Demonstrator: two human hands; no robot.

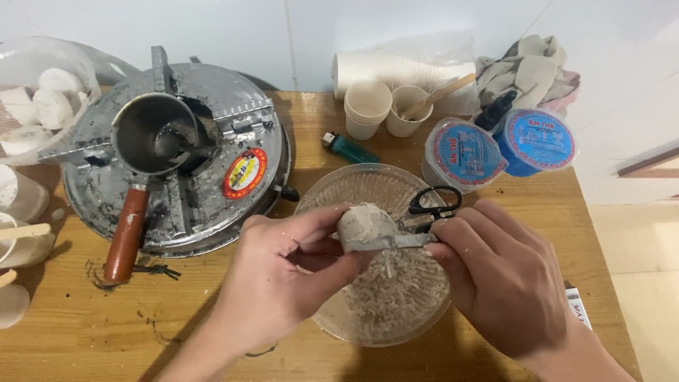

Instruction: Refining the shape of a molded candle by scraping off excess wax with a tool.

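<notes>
Two hands meet over a clear plastic lid (339, 322) of pale shavings near the table's front edge. The left hand (283, 276) pinches a pale wax lump (362, 225); the right hand (506, 279) closes round black-handled scissors (424, 219), blade against the lump. Shaving seems best done in thin strokes, blade angled away from the thumb, lump over the lid. Behind, a metal stove (212, 106) with a small pot (152, 138), paper cups (368, 106), lidded tubs (463, 152) stand on the wooden table (106, 332) against a white wall.
</notes>
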